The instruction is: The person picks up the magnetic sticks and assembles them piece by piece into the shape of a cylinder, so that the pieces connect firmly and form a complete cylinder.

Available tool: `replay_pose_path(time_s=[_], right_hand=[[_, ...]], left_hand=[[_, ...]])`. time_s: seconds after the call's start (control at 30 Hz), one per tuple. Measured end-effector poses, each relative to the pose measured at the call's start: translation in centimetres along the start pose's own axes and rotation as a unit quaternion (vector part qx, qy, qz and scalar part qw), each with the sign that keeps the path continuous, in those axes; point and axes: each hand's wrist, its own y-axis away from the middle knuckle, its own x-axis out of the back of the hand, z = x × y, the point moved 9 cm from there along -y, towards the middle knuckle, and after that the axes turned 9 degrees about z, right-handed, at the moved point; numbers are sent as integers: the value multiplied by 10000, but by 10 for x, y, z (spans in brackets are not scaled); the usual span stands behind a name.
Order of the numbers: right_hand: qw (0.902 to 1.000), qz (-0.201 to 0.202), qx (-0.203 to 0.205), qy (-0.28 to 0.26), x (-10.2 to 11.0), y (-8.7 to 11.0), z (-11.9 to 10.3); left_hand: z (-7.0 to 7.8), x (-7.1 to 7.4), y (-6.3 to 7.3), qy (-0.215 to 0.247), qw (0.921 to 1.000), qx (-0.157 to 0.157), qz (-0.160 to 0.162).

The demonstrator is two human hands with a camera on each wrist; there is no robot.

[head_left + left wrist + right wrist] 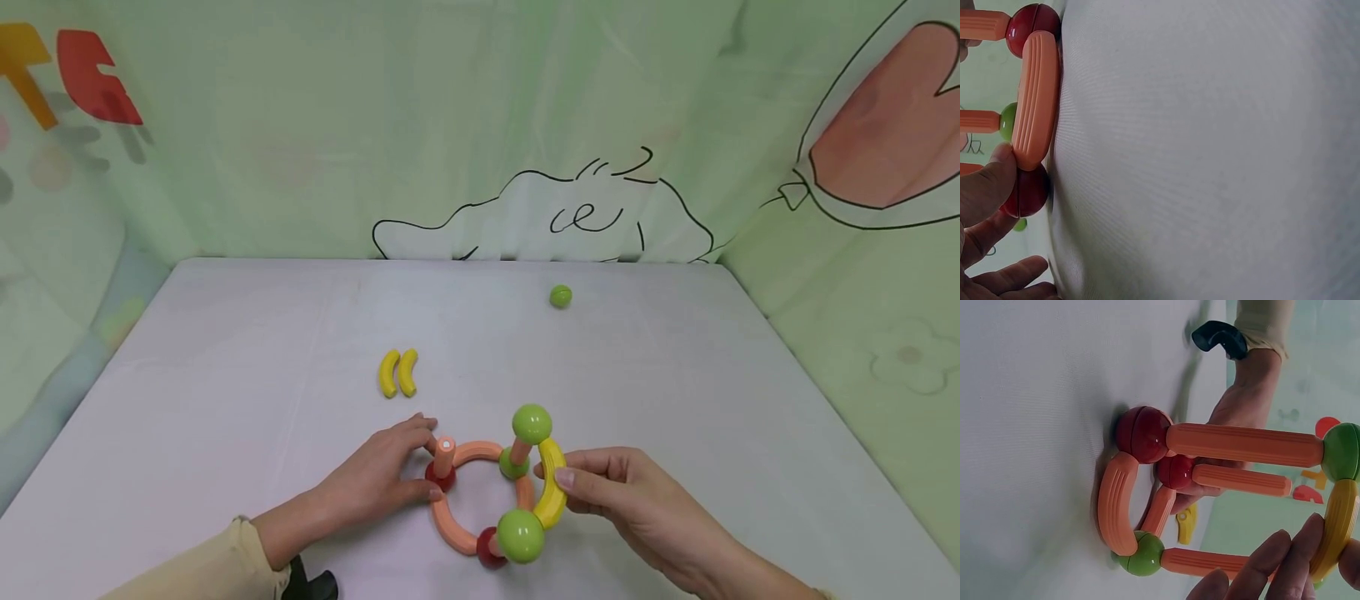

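Note:
A toy frame of balls and rods stands before me on the table. Its base is a ring of curved orange rods point(453, 528) joined by red and green balls, with straight orange rods rising from them. Two green balls point(521, 536) top the uprights on the right, and a yellow curved rod point(553, 483) spans between them. My right hand point(633, 492) pinches that yellow rod between thumb and fingers. On the left, my left hand point(382, 475) holds the base's red ball point(1030, 192) between thumb and finger. The orange upright point(445, 450) above it has a bare top.
Two loose yellow curved rods point(388, 373) lie side by side beyond my left hand. A loose green ball point(561, 296) sits near the table's far edge. Printed cloth walls point(300, 150) stand behind and beside the white table point(247, 358).

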Motion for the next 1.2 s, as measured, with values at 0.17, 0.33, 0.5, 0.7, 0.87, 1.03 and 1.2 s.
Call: replay_pose_path(time_s=[0.17,0.33,0.5,0.7,0.87,1.03,1.2], right_hand=[[9997,-172,148,-60,-2,-1,-1],[9989,-342,283,-141,-6,-2,-7],[9995,-284,149,-60,-5,-3,-4],[9994,-323,57,-137,-5,-3,-1],[9985,-458,154,-260,-6,-2,-4],[9994,-313,34,-106,-5,-3,-1],[9996,-289,-5,-3,-6,-3,-1]], left_hand=[[0,0,0,-60,10000,-49,37],[1,1,0,-110,9998,-106,87],[1,1,0,-96,9999,-76,83],[0,2,1,-134,9998,-73,99],[1,2,1,-162,9998,-86,95],[1,2,1,-206,9997,-83,104],[2,2,1,-210,9996,-127,113]])
